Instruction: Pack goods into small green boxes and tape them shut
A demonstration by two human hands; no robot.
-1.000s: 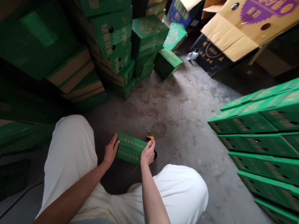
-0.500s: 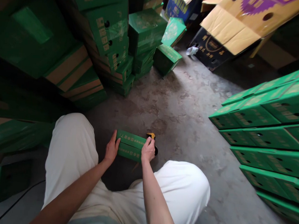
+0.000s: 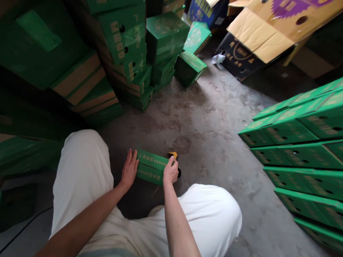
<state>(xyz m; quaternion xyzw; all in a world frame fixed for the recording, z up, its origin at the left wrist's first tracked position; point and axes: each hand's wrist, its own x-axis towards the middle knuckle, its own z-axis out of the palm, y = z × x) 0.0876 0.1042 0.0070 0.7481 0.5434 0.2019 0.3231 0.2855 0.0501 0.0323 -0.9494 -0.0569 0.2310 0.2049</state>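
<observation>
A small green carton [image 3: 151, 167] with gold lettering stands on the concrete floor between my knees. My left hand [image 3: 129, 169] lies flat against its left end, fingers stretched out. At the carton's right end my right hand [image 3: 170, 173] is closed around a yellow and black tape dispenser [image 3: 175, 158], which touches the top right corner of the carton. Most of the dispenser is hidden behind my fingers. My white trousers [image 3: 82, 177] frame both hands.
Stacks of green cartons [image 3: 129, 53] rise at the left and back. More green cartons [image 3: 308, 151] are stacked at the right. Open brown and purple cardboard boxes [image 3: 274, 26] lean at the back right. Bare concrete floor [image 3: 212, 119] lies ahead.
My left hand has flattened against the carton's left end, where earlier its fingers curled over the top edge. My right hand has stayed put on the dispenser. The view shifted slightly.
</observation>
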